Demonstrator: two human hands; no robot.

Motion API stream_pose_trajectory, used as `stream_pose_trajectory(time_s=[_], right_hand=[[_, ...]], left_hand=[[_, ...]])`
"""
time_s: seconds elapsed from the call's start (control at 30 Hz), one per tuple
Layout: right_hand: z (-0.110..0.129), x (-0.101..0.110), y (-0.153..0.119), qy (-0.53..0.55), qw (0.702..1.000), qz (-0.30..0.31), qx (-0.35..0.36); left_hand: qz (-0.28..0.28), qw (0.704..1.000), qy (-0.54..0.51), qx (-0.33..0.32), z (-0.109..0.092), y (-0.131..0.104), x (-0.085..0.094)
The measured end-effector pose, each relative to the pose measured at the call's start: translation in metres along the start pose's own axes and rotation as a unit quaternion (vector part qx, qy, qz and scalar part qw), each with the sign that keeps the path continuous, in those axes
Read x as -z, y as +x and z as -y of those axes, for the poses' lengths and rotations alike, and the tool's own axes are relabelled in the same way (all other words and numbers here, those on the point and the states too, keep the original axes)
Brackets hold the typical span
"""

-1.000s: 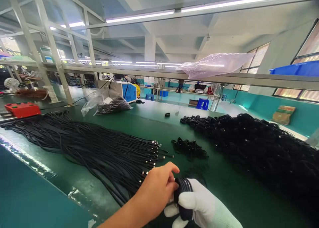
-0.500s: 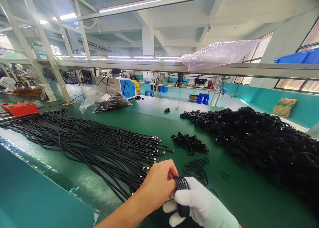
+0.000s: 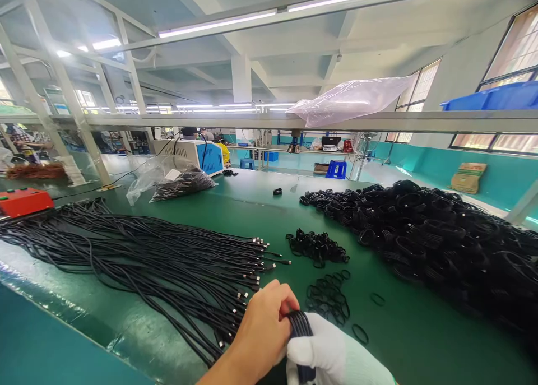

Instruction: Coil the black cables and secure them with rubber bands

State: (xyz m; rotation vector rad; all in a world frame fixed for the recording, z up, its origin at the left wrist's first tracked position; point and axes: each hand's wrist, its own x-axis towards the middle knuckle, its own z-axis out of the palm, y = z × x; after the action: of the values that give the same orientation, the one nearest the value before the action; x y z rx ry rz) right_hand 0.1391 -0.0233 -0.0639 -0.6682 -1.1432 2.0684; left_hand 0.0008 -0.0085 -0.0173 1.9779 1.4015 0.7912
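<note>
Coil of black cable [image 3: 300, 324]: at my two hands, over the green tabletop [image 3: 247, 208] | gloved right hand [image 3: 325, 347]: my fingers and thumb clamped on the coil | bare left hand [image 3: 265, 320]: my fingers curled against its left side, grip I cannot tell | loose cables [image 3: 168, 250]: left | heap of coils [image 3: 437, 239]: right

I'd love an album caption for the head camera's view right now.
Gloved right hand holds a coiled black cable, bare left hand against it; laid-out cables left, heaped coils right.
</note>
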Motion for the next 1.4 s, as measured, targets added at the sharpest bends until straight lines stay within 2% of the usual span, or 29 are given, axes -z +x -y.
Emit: stream_pose_trajectory(time_s=[0.13,0.27,0.37,0.47,0.57,0.7,0.8,0.9,0.97,1.07,1.27,1.33,1.4], right_hand=[[0.006,-0.001,-0.003,0.0,0.999,-0.037,-0.013],[0.009,-0.004,0.001,0.017,1.0,0.007,-0.002],[0.005,-0.002,0.006,0.015,0.999,0.012,0.035],[0.006,0.001,0.005,0.026,0.999,-0.003,0.023],[0.01,0.002,0.001,0.032,0.999,0.012,0.007],[0.01,0.001,0.001,0.044,0.999,0.012,0.005],[0.016,0.007,-0.002,0.067,0.996,-0.058,0.02],[0.037,0.022,-0.015,0.114,0.975,-0.177,0.077],[0.054,0.034,-0.026,0.125,0.954,-0.245,0.121],[0.069,0.047,-0.038,0.123,0.933,-0.302,0.154],[0.065,0.052,-0.037,0.106,0.935,-0.3,0.156],[0.064,0.052,-0.036,0.103,0.938,-0.293,0.157],[0.065,0.05,-0.034,0.102,0.939,-0.287,0.16]], left_hand=[[0.045,0.999,0.01,-0.014,0.006,-0.001,0.005],[0.074,0.989,0.106,-0.07,0.013,-0.005,0.002],[0.108,0.978,0.166,-0.063,0.012,-0.005,-0.001],[0.145,0.978,0.14,-0.05,0.008,-0.003,0.003],[0.179,0.977,0.108,-0.047,0.01,-0.004,0.004],[0.182,0.977,0.101,-0.041,0.019,-0.003,-0.004],[0.161,0.985,0.052,-0.035,0.022,0.007,0.003],[0.077,0.997,0.015,-0.011,0.022,0.025,0.019],[0.048,0.998,0.043,-0.013,0.021,0.038,0.022],[0.085,0.989,0.11,-0.048,0.018,0.054,0.007],[0.121,0.981,0.133,-0.071,0.012,0.078,-0.041],[0.126,0.983,0.114,-0.066,0.011,0.084,-0.046],[0.122,0.988,0.077,-0.055,0.011,0.086,-0.042]])
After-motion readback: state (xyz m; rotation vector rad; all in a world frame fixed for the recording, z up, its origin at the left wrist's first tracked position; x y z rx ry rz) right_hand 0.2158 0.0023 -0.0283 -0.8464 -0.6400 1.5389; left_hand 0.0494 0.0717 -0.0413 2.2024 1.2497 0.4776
